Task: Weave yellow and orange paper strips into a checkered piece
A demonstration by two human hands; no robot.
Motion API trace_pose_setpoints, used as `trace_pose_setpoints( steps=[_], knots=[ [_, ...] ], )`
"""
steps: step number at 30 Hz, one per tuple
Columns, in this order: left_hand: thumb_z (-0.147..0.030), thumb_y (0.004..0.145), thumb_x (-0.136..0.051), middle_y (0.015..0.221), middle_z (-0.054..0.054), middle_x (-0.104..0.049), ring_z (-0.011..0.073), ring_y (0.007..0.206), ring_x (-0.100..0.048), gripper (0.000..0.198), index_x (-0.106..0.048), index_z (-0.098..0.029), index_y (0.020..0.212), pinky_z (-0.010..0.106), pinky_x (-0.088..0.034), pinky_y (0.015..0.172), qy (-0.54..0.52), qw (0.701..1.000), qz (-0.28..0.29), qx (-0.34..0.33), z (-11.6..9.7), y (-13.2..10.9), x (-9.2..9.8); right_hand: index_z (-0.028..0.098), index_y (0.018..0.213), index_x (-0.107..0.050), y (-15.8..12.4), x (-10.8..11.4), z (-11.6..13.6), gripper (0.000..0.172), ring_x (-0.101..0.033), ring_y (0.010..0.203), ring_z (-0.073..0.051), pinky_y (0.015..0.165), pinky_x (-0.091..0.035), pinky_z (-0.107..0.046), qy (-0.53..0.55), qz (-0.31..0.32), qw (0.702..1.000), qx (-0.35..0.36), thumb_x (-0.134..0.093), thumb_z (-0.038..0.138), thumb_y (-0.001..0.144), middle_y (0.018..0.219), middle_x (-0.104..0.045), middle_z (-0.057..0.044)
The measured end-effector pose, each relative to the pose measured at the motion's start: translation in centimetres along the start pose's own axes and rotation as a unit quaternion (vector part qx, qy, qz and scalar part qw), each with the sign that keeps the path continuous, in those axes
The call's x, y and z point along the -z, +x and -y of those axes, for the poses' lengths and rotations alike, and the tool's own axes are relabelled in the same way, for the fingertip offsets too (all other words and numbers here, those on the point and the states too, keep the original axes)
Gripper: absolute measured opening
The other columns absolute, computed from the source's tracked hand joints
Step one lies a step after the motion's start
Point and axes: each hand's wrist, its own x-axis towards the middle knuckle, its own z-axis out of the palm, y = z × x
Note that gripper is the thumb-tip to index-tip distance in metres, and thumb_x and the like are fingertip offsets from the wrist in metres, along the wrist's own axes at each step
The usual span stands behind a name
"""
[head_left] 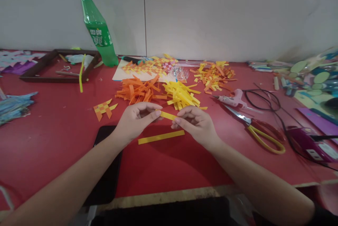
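Here the left hand and right hand each pinch one end of a yellow strip, each grip pressed shut, so it spans level between them. A spare strip lies on the worktop just nearside of the grips, with the strip piles just beyond, probably for easy reach.

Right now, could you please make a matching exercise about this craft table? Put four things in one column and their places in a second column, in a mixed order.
Things
1. green bottle
2. scissors
3. short yellow strip
4. long yellow strip

Places
A. flat on the red table, just below the two hands in the picture
B. pinched between the left hand and the right hand
C. tilted, far left by the wall
D. on the table, to the right of the right hand

Pairs: 1-C, 2-D, 3-B, 4-A
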Motion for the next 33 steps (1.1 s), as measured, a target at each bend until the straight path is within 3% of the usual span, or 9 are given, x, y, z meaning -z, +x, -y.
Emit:
trace_pose_setpoints(
  steps=[8, 13, 21, 27, 30, 33],
  knots=[
    [-0.031, 0.076, -0.078, 0.083, 0.002, -0.074, 0.0155, 0.077, -0.073, 0.021, -0.073, -0.018, 0.092, 0.026, -0.060, 0.077, 0.007, 1.000, -0.011, 0.003, -0.1, 0.0, -0.1, 0.019, 0.084, -0.057, 0.1, 0.0, 0.0, 0.026, -0.072, 0.065, -0.015, 0.064, -0.061, -0.027, -0.010, -0.006, 1.000, -0.007, -0.072, 0.039, 0.079, 0.070, -0.069, -0.001],
    [-0.033, 0.075, -0.078, 0.081, 0.003, -0.075, 0.0178, 0.074, -0.073, 0.023, -0.073, -0.017, 0.091, 0.030, -0.060, 0.076, 0.032, 0.999, -0.026, 0.010, -0.1, 0.0, -0.1, 0.019, 0.086, -0.055, 0.3, 0.2, 0.0, 0.024, -0.063, 0.054, -0.010, 0.053, -0.055, -0.024, -0.047, 0.001, 0.999, -0.007, -0.068, 0.039, 0.083, 0.072, -0.066, 0.000],
    [-0.034, 0.074, -0.079, 0.082, 0.004, -0.075, 0.0173, 0.074, -0.072, 0.024, -0.074, -0.017, 0.089, 0.029, -0.059, 0.074, 0.057, 0.998, -0.035, 0.019, 0.0, 0.0, -0.2, 0.020, 0.089, -0.053, 0.2, 0.6, -0.2, 0.006, -0.055, 0.061, -0.011, 0.055, -0.043, -0.024, -0.166, 0.036, 0.985, 0.043, -0.053, 0.026, 0.091, 0.068, -0.057, 0.002],
    [-0.034, 0.073, -0.079, 0.079, 0.002, -0.072, 0.0141, 0.073, -0.069, 0.026, -0.070, -0.016, 0.090, 0.028, -0.057, 0.075, 0.025, 0.992, -0.121, 0.010, 0.1, 0.7, 1.0, 0.021, 0.089, -0.053, 0.7, 1.6, -0.6, 0.009, -0.052, 0.056, -0.011, 0.054, -0.042, -0.025, -0.168, -0.014, 0.984, 0.061, -0.053, 0.030, 0.091, 0.067, -0.055, 0.003],
    [-0.039, 0.078, -0.072, 0.083, 0.003, -0.070, 0.0161, 0.076, -0.067, 0.026, -0.067, -0.017, 0.091, 0.029, -0.056, 0.069, 0.107, 0.991, -0.076, 0.005, 0.2, 0.8, 1.1, 0.023, 0.100, -0.053, 1.0, 2.2, -0.7, 0.014, -0.063, 0.068, -0.015, 0.065, -0.048, -0.029, -0.202, -0.078, 0.973, 0.085, -0.053, 0.034, 0.092, 0.076, -0.065, 0.000],
    [-0.044, 0.084, -0.065, 0.090, 0.005, -0.066, 0.0184, 0.079, -0.063, 0.028, -0.066, -0.018, 0.095, 0.031, -0.054, 0.069, 0.277, 0.960, 0.034, -0.031, 0.3, 0.3, 0.7, 0.024, 0.108, -0.053, 1.5, 3.0, -0.7, 0.019, -0.068, 0.083, -0.020, 0.070, -0.048, -0.031, -0.300, -0.157, 0.936, 0.096, -0.052, 0.035, 0.093, 0.088, -0.071, -0.004]
  ],
)
